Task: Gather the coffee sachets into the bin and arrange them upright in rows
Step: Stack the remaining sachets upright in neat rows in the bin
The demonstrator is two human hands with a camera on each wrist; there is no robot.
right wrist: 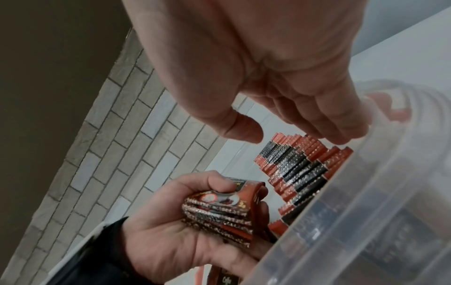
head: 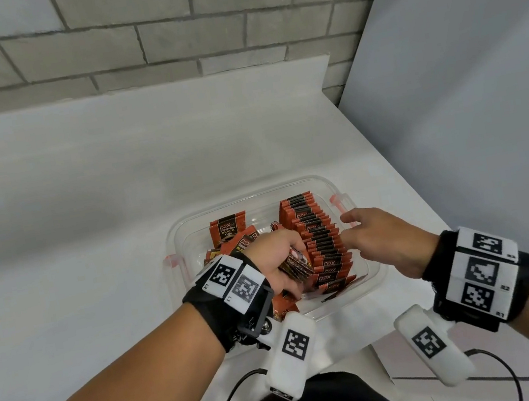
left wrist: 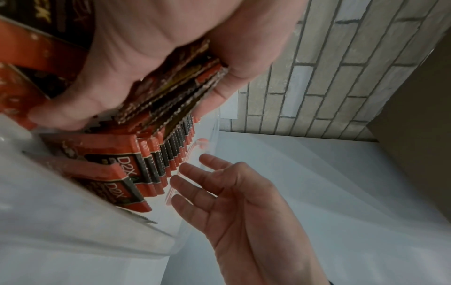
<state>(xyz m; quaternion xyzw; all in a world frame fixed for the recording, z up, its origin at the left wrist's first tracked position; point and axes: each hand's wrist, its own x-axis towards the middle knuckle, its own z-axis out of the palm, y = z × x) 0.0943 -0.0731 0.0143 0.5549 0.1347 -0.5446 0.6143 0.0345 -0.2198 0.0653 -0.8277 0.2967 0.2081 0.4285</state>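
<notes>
Flat coffee sachets (head: 322, 238), orange-red with a black band and serrated ends, printed "D2X" and "BLACK Coffee". Packed upright in one long row along the 3 o'clock side of the bin (head: 376, 271), running from 12 toward 6 o'clock; too many and too tight to count. At the 9 o'clock side, loose sachets (head: 230, 231) leaning or lying at mixed angles, one standing against the far wall with its face showing; count uncertain, since the left hand covers part of them.

Clear plastic bin, rectangular with rounded corners, two orange-red latches (head: 338, 200), one on each short side. Placed near the 5 o'clock corner of a white worktop (head: 83, 201).

Left hand (head: 274, 261) curled round a small stack of sachets (right wrist: 217, 214), thumb on one face, fingers on the other, held over the bin just beside the upright row. Roughly five or six in the stack; edges blur together.

Right hand (head: 378, 239) relaxed and fairly wide, fingers (left wrist: 195, 171) extended, holding nothing, at the 3 o'clock rim with fingertips over the row tops; contact cannot be told.

Two hands, one bin, one finished row. Grey brick wall (head: 159, 26) at 12 o'clock behind the worktop.
</notes>
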